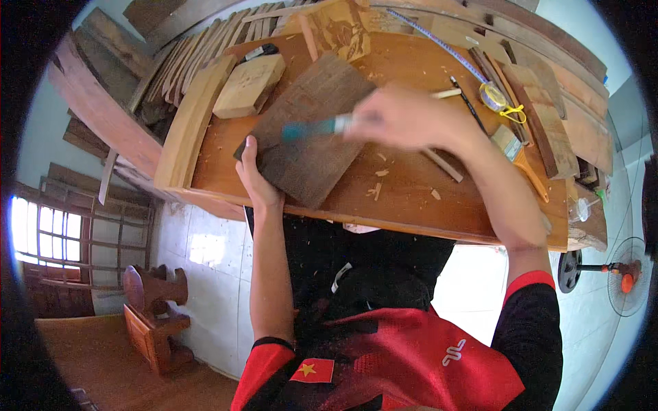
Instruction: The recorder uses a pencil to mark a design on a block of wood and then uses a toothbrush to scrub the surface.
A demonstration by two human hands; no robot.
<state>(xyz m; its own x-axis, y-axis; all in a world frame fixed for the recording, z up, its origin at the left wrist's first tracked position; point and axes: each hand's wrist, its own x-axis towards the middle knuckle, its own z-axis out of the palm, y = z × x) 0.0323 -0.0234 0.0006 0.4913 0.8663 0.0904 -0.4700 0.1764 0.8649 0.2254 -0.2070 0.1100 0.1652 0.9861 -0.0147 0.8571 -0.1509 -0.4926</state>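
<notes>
A dark brown rectangular wooden board (322, 168) lies aslant over the front part of the orange-brown table, its near corner by the table's edge. My left hand (258, 179) grips the board's left edge, with the thumb on top and the other fingers hidden beneath. Above the board my right hand (404, 120) is closed around a brush (312, 129) with teal bristles and a pale collar. Motion blurs both the hand and the brush, and the brush's handle is hidden in the grip. Its bristles are over the board's upper face; whether they touch I cannot tell.
A pale wood block (249, 85) and a long beam (199, 123) stand at the left. Rightward lie a tape measure (493, 97), a black pencil (468, 103), an orange-handled brush (531, 175) and wood strips. Shavings (375, 190) dot the table; a fan (625, 274) stands right.
</notes>
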